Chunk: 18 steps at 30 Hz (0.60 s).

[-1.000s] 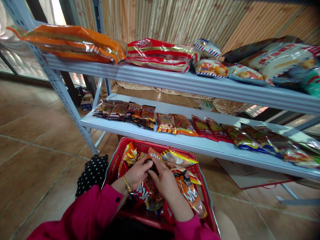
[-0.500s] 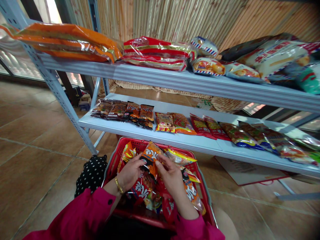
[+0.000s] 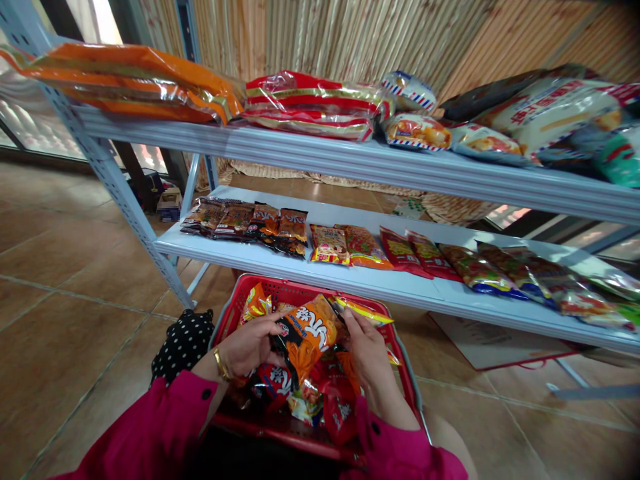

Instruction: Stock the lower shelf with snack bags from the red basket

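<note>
An orange-and-black snack bag (image 3: 309, 333) is held tilted above the basket, its printed front facing up. My left hand (image 3: 255, 347) grips its left end, thumb below and fingers along the top edge. At the bag's right end my right hand (image 3: 367, 343) is closed on brownish wrapper; whether this belongs to the same bag or another behind it I cannot tell. Beneath lies a red plastic basket (image 3: 227, 320) with several packets, among them a red packet (image 3: 340, 410), an orange-yellow packet (image 3: 256, 303) and a yellow-edged packet (image 3: 367, 310).
A blue-grey metal shelf (image 3: 310, 157) stands just beyond the basket. Its lower board (image 3: 350, 283) carries a row of snack packets; larger bags, such as an orange bag (image 3: 135, 83), lie above. Polka-dot black fabric (image 3: 183, 343) is left of the basket, and a flat board (image 3: 495, 340) lies under the shelf.
The orange-and-black bag has turned and shifted slightly right, showing more of its front. My right hand has moved right and my left hand slightly left. Packets in the basket are more exposed.
</note>
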Available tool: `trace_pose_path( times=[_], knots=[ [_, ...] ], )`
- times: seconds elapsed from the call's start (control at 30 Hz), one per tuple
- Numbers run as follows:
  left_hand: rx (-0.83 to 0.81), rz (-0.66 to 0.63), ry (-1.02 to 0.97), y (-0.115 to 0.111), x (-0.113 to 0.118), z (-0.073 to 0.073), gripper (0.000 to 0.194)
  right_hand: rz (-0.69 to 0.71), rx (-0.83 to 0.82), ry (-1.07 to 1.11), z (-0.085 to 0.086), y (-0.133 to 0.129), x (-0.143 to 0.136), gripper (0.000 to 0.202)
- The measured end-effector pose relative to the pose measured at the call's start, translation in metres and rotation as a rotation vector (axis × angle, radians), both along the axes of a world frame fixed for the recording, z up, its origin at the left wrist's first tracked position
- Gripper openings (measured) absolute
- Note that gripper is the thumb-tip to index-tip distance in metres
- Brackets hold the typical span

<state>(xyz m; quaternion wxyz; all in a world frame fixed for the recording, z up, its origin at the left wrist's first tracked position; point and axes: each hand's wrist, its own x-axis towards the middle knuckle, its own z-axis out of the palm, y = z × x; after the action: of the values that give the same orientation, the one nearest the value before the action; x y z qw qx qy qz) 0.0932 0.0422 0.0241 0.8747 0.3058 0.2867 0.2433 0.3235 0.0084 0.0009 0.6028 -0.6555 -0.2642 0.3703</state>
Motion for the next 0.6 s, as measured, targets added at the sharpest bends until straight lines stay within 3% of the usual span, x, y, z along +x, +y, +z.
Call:
trace_pose_path(
  times=[0.1,0.23,0.33,0.47,0.6],
  knots=[
    [-0.036,0.020,0.011,0.000,-0.002,-0.002,0.048,0.011,-0.039,0.116,0.008,-0.002,-0.003,0.039],
    [-0.069,0.136,0.069,-0.001,0.002,0.003,0.029,0.122,-0.034,0.309,0.012,-0.004,-0.010,0.037],
    [-0.057,0.275,0.076,0.000,0.009,0.006,0.018,0.061,-0.013,0.377,0.010,-0.004,-0.013,0.040],
    [0.010,0.490,0.083,0.004,0.016,0.001,0.026,0.056,-0.020,0.452,0.013,-0.005,-0.015,0.042],
    [0.072,0.545,0.110,0.006,0.018,-0.002,0.034,0.083,-0.074,0.485,0.018,-0.008,-0.018,0.046]
  ],
)
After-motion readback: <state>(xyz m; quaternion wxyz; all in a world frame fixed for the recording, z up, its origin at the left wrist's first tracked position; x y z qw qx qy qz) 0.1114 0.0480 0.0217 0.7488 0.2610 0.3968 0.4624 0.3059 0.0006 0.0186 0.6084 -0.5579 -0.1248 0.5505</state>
